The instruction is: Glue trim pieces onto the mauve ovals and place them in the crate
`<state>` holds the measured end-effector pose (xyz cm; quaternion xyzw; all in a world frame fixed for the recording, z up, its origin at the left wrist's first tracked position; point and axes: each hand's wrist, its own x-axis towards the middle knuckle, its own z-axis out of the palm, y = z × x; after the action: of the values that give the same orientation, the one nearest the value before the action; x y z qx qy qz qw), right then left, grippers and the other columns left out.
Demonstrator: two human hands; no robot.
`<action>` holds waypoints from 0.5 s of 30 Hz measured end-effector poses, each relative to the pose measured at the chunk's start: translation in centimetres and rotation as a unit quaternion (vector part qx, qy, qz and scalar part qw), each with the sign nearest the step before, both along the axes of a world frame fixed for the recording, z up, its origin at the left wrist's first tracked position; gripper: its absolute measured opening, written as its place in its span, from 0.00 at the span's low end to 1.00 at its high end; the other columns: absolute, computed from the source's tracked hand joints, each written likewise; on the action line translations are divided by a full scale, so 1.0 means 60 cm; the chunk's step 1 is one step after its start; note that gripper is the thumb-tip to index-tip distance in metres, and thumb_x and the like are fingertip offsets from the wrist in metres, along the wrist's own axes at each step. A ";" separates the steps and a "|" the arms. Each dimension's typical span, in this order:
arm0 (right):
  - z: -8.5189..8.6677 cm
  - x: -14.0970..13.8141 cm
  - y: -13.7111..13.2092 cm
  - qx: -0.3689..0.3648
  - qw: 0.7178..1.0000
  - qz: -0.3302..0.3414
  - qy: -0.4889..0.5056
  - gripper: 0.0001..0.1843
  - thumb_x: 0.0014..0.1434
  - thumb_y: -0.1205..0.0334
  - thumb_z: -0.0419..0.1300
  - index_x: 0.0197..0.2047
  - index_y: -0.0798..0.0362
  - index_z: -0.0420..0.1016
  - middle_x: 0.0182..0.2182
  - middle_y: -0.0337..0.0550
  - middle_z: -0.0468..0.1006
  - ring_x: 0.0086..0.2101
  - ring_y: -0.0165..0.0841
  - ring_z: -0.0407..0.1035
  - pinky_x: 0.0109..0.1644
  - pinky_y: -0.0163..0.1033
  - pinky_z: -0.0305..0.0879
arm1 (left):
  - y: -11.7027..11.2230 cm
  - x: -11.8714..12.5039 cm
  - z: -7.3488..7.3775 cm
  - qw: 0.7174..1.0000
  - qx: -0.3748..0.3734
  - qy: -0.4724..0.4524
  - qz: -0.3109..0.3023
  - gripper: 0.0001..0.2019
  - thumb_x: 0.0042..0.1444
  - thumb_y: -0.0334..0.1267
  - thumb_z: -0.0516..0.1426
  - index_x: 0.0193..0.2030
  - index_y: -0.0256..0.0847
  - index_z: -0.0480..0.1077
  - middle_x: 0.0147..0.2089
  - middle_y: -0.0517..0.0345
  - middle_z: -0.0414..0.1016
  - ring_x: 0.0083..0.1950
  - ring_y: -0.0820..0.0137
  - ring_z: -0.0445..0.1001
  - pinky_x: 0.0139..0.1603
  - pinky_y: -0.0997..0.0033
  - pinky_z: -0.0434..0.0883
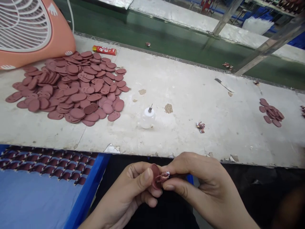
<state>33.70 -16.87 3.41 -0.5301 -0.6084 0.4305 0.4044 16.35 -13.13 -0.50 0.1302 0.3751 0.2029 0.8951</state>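
Observation:
My left hand [137, 187] pinches a reddish-brown oval disc [155, 175] between thumb and fingers, held on edge over my lap. From the other side my right hand [197, 184] grips a tiny painted figurine [164, 176] between thumb and forefinger. The figurine touches or nearly touches the face of the disc; the fingers partly hide the contact. Beyond my hands, on the bench, stands a white bottle [147, 118] with a thin metal needle tip. Another small figurine [200, 127] lies to the right of the bottle.
A large heap of oval discs [78, 89] covers the bench's left, beside an orange fan [59, 28] and a red-yellow tube [104, 50]. A smaller disc pile [271, 113] and a blade [221, 83] lie right. A blue tray [88, 190] holds rows of assembled pieces. Metal posts rise behind.

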 end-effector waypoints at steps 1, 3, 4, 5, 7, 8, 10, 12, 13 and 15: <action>0.001 0.000 0.000 0.001 1.000 0.006 -0.001 0.11 0.56 0.74 0.67 0.41 0.51 0.78 0.32 0.32 0.81 0.32 0.23 0.74 0.39 0.25 0.68 | 0.000 0.000 0.000 1.000 -0.001 0.001 -0.001 0.15 0.43 0.48 0.69 0.25 0.37 0.80 0.21 0.61 0.74 0.23 0.80 0.70 0.22 0.85 0.70; 0.002 0.001 0.001 0.004 1.000 0.015 -0.011 0.09 0.57 0.72 0.67 0.41 0.51 0.78 0.32 0.33 0.81 0.33 0.23 0.74 0.39 0.24 0.68 | 0.000 -0.001 0.000 1.000 -0.002 0.003 -0.002 0.15 0.43 0.48 0.69 0.25 0.37 0.80 0.21 0.61 0.74 0.23 0.80 0.70 0.22 0.85 0.71; 0.003 0.001 0.002 0.007 1.000 0.017 -0.017 0.08 0.58 0.71 0.67 0.40 0.52 0.78 0.32 0.33 0.80 0.32 0.23 0.74 0.39 0.24 0.68 | 0.000 -0.001 0.000 1.000 -0.003 0.003 -0.001 0.15 0.43 0.48 0.69 0.25 0.37 0.80 0.21 0.61 0.74 0.23 0.80 0.70 0.22 0.85 0.71; 0.005 0.001 0.002 0.008 1.000 0.018 -0.025 0.06 0.58 0.70 0.67 0.40 0.52 0.78 0.31 0.33 0.80 0.32 0.22 0.73 0.39 0.24 0.68 | 0.000 -0.001 0.000 1.000 -0.002 0.003 0.001 0.15 0.42 0.48 0.70 0.25 0.37 0.80 0.21 0.61 0.74 0.23 0.80 0.70 0.22 0.85 0.71; 0.006 0.002 0.004 0.008 0.999 0.021 -0.034 0.04 0.59 0.69 0.67 0.39 0.53 0.78 0.30 0.34 0.79 0.31 0.23 0.73 0.38 0.25 0.68 | -0.001 -0.001 0.001 1.000 0.000 0.006 0.005 0.14 0.42 0.48 0.70 0.25 0.37 0.80 0.22 0.61 0.74 0.23 0.79 0.70 0.22 0.85 0.70; 0.007 0.002 0.004 0.009 0.999 0.023 -0.034 0.04 0.59 0.69 0.66 0.39 0.52 0.78 0.30 0.34 0.79 0.31 0.23 0.73 0.38 0.25 0.68 | -0.001 -0.001 0.001 1.000 0.001 0.009 0.006 0.14 0.42 0.48 0.70 0.25 0.37 0.80 0.22 0.61 0.74 0.23 0.79 0.70 0.22 0.85 0.70; 0.008 0.002 0.006 0.007 0.999 0.027 -0.031 0.05 0.60 0.68 0.66 0.40 0.52 0.78 0.30 0.35 0.79 0.31 0.24 0.73 0.38 0.26 0.68 | -0.001 -0.001 0.001 1.000 0.003 0.012 0.005 0.14 0.42 0.48 0.70 0.25 0.37 0.80 0.21 0.61 0.74 0.23 0.79 0.70 0.21 0.85 0.70; 0.007 0.002 0.006 0.010 0.999 0.029 -0.029 0.05 0.60 0.69 0.66 0.40 0.53 0.78 0.31 0.36 0.79 0.31 0.24 0.73 0.38 0.27 0.68 | -0.002 -0.001 0.000 1.000 0.006 0.008 0.004 0.14 0.43 0.48 0.70 0.25 0.37 0.80 0.21 0.61 0.74 0.23 0.79 0.70 0.21 0.85 0.70; 0.007 0.002 0.006 0.011 0.999 0.031 -0.031 0.05 0.60 0.69 0.66 0.40 0.53 0.78 0.31 0.36 0.79 0.32 0.25 0.73 0.38 0.27 0.68 | -0.002 -0.001 -0.001 1.000 0.008 0.007 0.004 0.14 0.43 0.48 0.70 0.25 0.37 0.80 0.21 0.61 0.74 0.22 0.79 0.70 0.21 0.85 0.69; 0.007 0.003 0.006 0.015 0.999 0.036 -0.036 0.05 0.60 0.69 0.66 0.40 0.52 0.78 0.31 0.36 0.79 0.32 0.25 0.73 0.38 0.27 0.68 | -0.003 -0.001 -0.002 1.000 0.011 0.012 0.005 0.14 0.42 0.48 0.70 0.26 0.37 0.80 0.21 0.61 0.74 0.22 0.79 0.70 0.21 0.85 0.69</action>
<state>33.86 -16.52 3.82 -0.5173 -0.6472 0.4165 0.3743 16.30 -13.30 -0.62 0.1411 0.3841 0.2099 0.8880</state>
